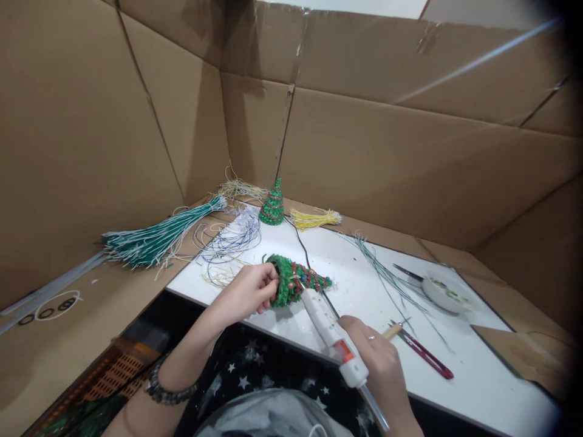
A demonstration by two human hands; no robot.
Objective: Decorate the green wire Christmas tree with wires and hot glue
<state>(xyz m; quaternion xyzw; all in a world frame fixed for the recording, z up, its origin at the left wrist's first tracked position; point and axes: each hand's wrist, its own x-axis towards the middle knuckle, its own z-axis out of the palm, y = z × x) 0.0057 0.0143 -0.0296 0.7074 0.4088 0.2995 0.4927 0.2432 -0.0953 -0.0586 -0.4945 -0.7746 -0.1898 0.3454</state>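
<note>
Taking the tree lying at the middle of our white table (346,255) as the clock's centre, with twelve pointing away from us, we have that green beaded tree (285,282) on its side, its tip toward three and its open base toward nine. Our left hand (259,290) comes in at nine, fingers drawn narrow and holding the base rim. Our right hand (376,358), at about four, is closed around the white glue gun (325,325), whose nozzle points toward ten and reaches the red-wound, bead-dotted side; we cannot tell whether it touches. A second green tree (272,207) stands upright near eleven, with the yellow wire bundle (314,219) just beside it toward one. The blue-and-white wires (237,233) sprawl at ten, and the thick teal bundle (159,237) lies farther out that way. Toward two and three we see loose green strands (387,273), then the bowl (446,292) with a dark tool (407,272) beside its rim. The red-handled cutter (426,355) lies near four, close to a wooden handle (392,331).
</note>
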